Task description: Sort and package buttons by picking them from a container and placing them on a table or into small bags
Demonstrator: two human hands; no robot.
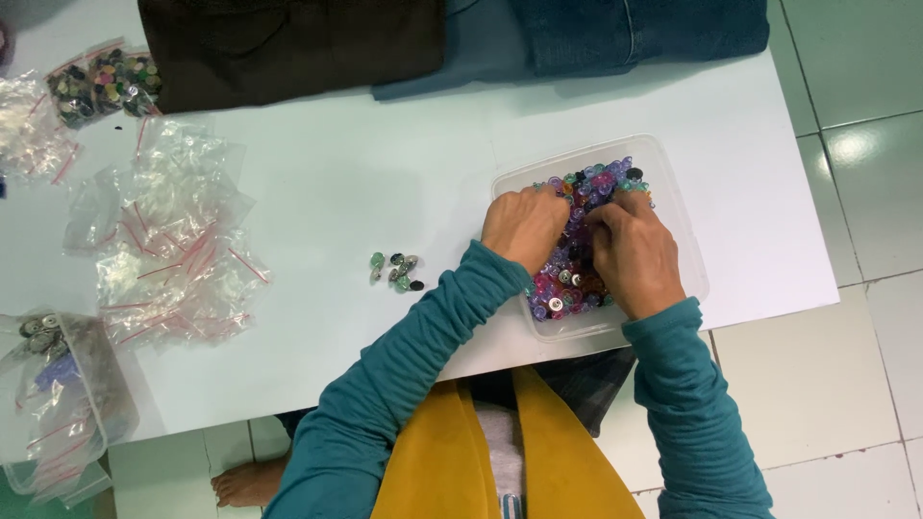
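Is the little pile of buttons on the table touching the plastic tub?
Apart. The head view shows bare white table between the small button pile and the tub; the left hand lies between them.

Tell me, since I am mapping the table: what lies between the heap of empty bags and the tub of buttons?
In the head view, a small cluster of buttons lies on the white table between the empty bags and the clear tub; otherwise bare.

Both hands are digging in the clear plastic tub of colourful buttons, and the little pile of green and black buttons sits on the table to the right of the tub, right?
Not quite. The head view shows the little pile of green and black buttons on the white table to the left of the clear plastic tub of colourful buttons, not the right. Both the left hand and right hand are indeed in the tub.
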